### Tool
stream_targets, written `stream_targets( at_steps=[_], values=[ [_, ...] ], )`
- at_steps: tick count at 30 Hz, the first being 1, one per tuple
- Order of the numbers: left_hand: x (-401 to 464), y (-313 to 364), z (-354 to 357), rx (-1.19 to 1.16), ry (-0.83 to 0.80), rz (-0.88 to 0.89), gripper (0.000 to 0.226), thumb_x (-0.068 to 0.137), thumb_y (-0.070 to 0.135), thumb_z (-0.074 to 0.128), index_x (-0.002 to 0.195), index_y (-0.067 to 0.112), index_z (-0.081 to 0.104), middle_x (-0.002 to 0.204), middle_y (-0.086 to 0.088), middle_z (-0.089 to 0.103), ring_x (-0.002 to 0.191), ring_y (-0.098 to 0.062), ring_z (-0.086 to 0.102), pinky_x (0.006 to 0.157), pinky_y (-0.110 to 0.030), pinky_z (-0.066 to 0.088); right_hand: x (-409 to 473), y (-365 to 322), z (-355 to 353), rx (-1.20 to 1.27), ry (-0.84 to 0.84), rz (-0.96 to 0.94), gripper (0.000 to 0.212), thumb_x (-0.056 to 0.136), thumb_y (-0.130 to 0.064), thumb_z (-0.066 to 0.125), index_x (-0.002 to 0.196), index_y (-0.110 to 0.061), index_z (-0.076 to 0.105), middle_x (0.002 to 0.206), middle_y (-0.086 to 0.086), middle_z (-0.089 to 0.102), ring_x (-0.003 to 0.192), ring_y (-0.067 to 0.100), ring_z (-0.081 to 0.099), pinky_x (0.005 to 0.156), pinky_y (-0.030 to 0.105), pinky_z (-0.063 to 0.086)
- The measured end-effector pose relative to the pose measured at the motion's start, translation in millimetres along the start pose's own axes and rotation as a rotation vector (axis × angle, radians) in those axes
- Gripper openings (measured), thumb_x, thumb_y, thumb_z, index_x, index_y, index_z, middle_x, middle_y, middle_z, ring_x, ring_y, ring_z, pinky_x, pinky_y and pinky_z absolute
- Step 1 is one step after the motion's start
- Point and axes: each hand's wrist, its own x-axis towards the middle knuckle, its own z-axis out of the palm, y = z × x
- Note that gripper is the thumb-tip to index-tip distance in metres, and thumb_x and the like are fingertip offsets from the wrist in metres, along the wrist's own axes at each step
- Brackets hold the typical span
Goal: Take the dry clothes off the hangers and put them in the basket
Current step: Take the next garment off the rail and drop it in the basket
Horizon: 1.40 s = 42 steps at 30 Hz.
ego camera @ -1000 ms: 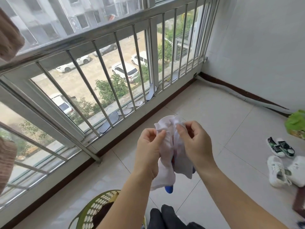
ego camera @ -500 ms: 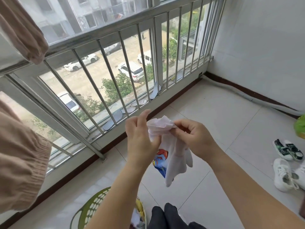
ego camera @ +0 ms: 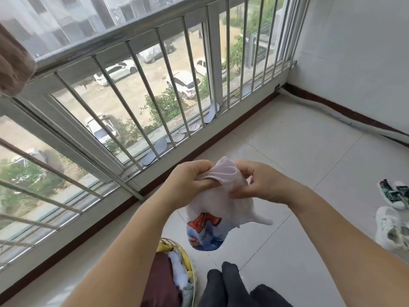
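Note:
Both my hands hold a small white garment (ego camera: 223, 209) with a red and blue print at chest height. My left hand (ego camera: 188, 180) pinches its upper edge from the left, and my right hand (ego camera: 259, 182) grips the bunched cloth from the right. Its printed part hangs down between my forearms. Below, at the bottom centre, stands the green-yellow laundry basket (ego camera: 192, 264) with maroon, white and yellow clothes in it, partly hidden by my left forearm. A tan garment (ego camera: 13, 67) hangs at the upper left edge.
A metal window railing (ego camera: 132, 89) runs along the left and far side. Two pairs of shoes, dark ones (ego camera: 392, 193) and white ones (ego camera: 391, 229), lie on the tiled floor at the right. A white wall stands at the back right. My dark-socked feet (ego camera: 223, 284) are at the bottom.
My hands have drawn the white garment's top edge out between them, so its print now hangs lower. The view has tilted down and right, showing more of the basket's contents.

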Motion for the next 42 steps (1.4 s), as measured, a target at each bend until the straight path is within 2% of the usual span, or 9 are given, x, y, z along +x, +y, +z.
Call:
stream_targets(
  at_steps=[5,9,13,16,21,28,33,38,42],
  values=[
    [-4.2,-8.7,-5.2,0.079,0.007,-0.064,0.012,0.084,0.025,0.066,0.089,0.015,0.070,0.082,-0.005,0.067,0.076,-0.012,0.057,0.070,-0.024,0.044,22.7,18.5,1.4,-0.409,0.063,0.030,0.015,0.084,-0.012,0.058,0.077,-0.025,0.060,0.076,-0.008,0.059,0.081,0.019,0.056,0.074,0.031,0.045],
    [-18.0,-21.7,-7.9,0.041,0.089,-0.155,0.010,0.085,0.027,0.065,0.090,0.021,0.070,0.081,0.002,0.067,0.077,-0.009,0.058,0.070,-0.025,0.046,35.7,15.3,7.8,-0.378,-0.058,-0.006,0.022,0.085,-0.013,0.059,0.103,-0.024,0.064,0.095,-0.010,0.055,0.092,0.011,0.052,0.076,0.025,0.041],
    [-38.1,-32.8,-8.4,-0.003,0.171,-0.207,0.006,0.086,0.022,0.063,0.085,0.026,0.068,0.075,0.011,0.065,0.071,0.001,0.055,0.063,-0.011,0.041,50.2,11.5,32.2,-0.258,-0.283,-0.081,0.033,0.078,-0.017,0.071,0.100,-0.036,0.054,0.096,-0.014,0.047,0.087,0.006,0.046,0.067,0.016,0.037],
    [-55.4,-41.3,-11.2,-0.009,0.219,-0.264,0.006,0.087,0.021,0.063,0.088,0.023,0.068,0.078,0.008,0.066,0.075,-0.002,0.056,0.065,-0.013,0.040,66.9,8.6,55.2,-0.417,-0.210,-0.106,0.014,0.084,-0.029,0.066,0.098,-0.027,0.066,0.092,-0.005,0.041,0.081,0.014,0.042,0.059,0.015,0.030],
    [-95.6,-58.0,-16.1,-0.005,0.299,-0.345,0.020,0.086,0.021,0.063,0.081,0.040,0.062,0.080,0.013,0.066,0.076,0.002,0.056,0.065,-0.009,0.039,75.0,-12.7,84.3,-0.624,-0.154,-0.181,0.022,0.095,-0.034,0.046,0.105,-0.028,0.066,0.083,-0.010,0.048,0.081,0.014,0.045,0.066,0.026,0.035],
    [-147.7,-78.8,-8.3,-0.092,0.391,-0.398,0.013,0.087,0.023,0.062,0.087,0.036,0.065,0.080,0.023,0.065,0.075,0.012,0.056,0.067,-0.007,0.041,64.5,-34.4,123.2,-0.485,-0.301,-0.261,0.007,0.085,-0.023,0.063,0.091,-0.021,0.066,0.077,-0.009,0.058,0.079,0.014,0.058,0.065,0.023,0.043],
    [-199.6,-101.3,-10.3,-0.089,0.423,-0.401,0.009,0.087,0.023,0.063,0.091,0.027,0.069,0.079,0.020,0.065,0.072,0.011,0.056,0.065,-0.007,0.041,35.4,-55.8,167.2,-0.484,-0.297,-0.294,0.038,0.069,-0.044,0.077,0.059,-0.025,0.046,0.057,-0.010,0.045,0.055,0.006,0.038,0.052,0.023,0.030],
    [-272.1,-125.5,-18.8,-0.109,0.421,-0.405,0.012,0.087,0.024,0.063,0.096,0.023,0.071,0.084,0.009,0.067,0.078,0.000,0.059,0.067,-0.016,0.045,3.0,-77.5,235.2,-0.313,-0.301,-0.327,0.025,0.073,-0.016,0.071,0.060,-0.007,0.052,0.060,0.002,0.048,0.057,0.009,0.041,0.056,0.025,0.035],
    [-319.7,-148.3,-24.7,-0.143,0.400,-0.404,0.010,0.080,0.022,0.071,0.090,0.023,0.072,0.083,0.001,0.069,0.079,-0.011,0.059,0.069,-0.022,0.046,-15.3,-91.9,285.8,-0.218,-0.334,-0.266,0.033,0.072,-0.003,0.069,0.062,-0.020,0.043,0.058,-0.009,0.041,0.048,-0.002,0.038,0.047,0.008,0.031]
  ],
)
